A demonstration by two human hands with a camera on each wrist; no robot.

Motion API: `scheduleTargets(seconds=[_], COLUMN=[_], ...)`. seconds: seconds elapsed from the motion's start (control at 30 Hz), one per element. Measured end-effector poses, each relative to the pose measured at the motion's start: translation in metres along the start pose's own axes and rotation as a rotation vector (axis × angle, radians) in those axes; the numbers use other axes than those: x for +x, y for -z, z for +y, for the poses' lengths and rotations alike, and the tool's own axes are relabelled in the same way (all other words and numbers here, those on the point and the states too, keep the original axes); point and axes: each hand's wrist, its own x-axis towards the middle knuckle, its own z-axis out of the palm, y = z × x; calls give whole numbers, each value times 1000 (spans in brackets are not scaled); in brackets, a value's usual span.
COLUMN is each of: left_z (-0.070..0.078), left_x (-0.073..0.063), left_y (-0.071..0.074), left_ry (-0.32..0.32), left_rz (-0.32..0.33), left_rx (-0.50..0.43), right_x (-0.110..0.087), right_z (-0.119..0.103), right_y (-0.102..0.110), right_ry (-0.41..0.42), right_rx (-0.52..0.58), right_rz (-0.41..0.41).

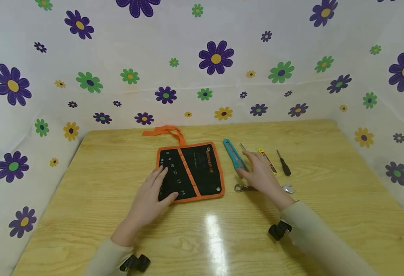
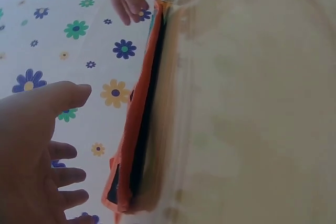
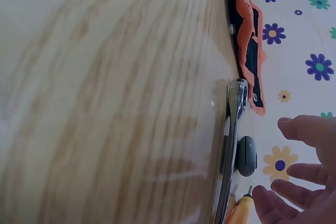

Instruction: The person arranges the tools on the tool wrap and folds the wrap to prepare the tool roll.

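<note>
A black tool pouch with orange edging and printed numbers lies flat on the table. Over its left part hovers my left hand, fingers spread; the left wrist view shows a gap between them. My right hand is held above several tools, its fingers loosely bent and holding nothing. Closest to it are a teal utility knife, a combination wrench and a thin metal shaft whose other end is hidden by the hand. In the right wrist view a yellow handle shows beside the wrench.
Right of the hand lie a yellow labelled item and a dark-handled screwdriver. Orange ties stretch from the pouch toward the table's back edge. A flower-patterned cloth hangs behind and at both sides of the wooden table.
</note>
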Motion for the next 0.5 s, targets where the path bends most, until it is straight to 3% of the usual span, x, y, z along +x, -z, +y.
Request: scheduleTargets(seconds=[0.5], left_z=[-19], left_x=[2], left_y=[-22], left_ry=[43], left_rz=[31], left_rx=[-173], right_x=[15], right_z=[1], right_y=[-12], right_ry=[-58], right_rx=[-125], right_rz=[-68])
